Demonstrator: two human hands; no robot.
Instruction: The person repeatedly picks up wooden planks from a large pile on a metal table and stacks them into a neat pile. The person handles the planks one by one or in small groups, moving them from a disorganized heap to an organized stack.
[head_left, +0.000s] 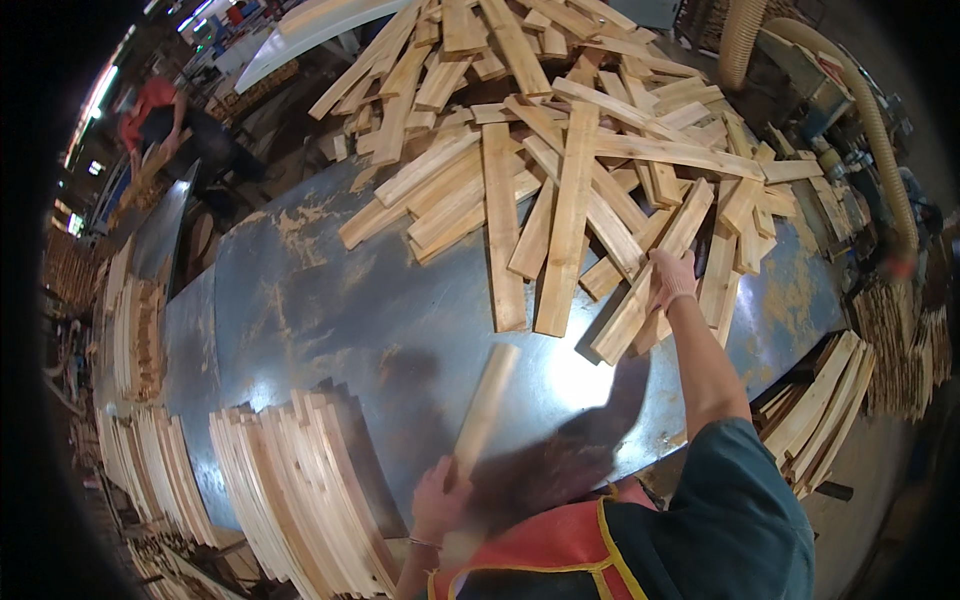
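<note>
My left hand (440, 498) is closed round the lower end of a short wooden board (487, 405), held tilted over the metal table near my body and slightly blurred. My right arm reaches forward to the pile, where my right hand (672, 280) grips the side of another wooden board (655, 272). That board slants from the pile's front edge up toward the back right. Two long boards (568, 220) lie just left of it, their ends jutting toward me. My palm hides part of the board under my right hand.
A large heap of loose boards (450, 190) covers the far part of the metal table (330, 290). Stacked boards (300, 490) stand at the near left, more (820, 410) at the right edge. A ribbed hose (890, 130) hangs far right. Another person (165, 125) works at the far left.
</note>
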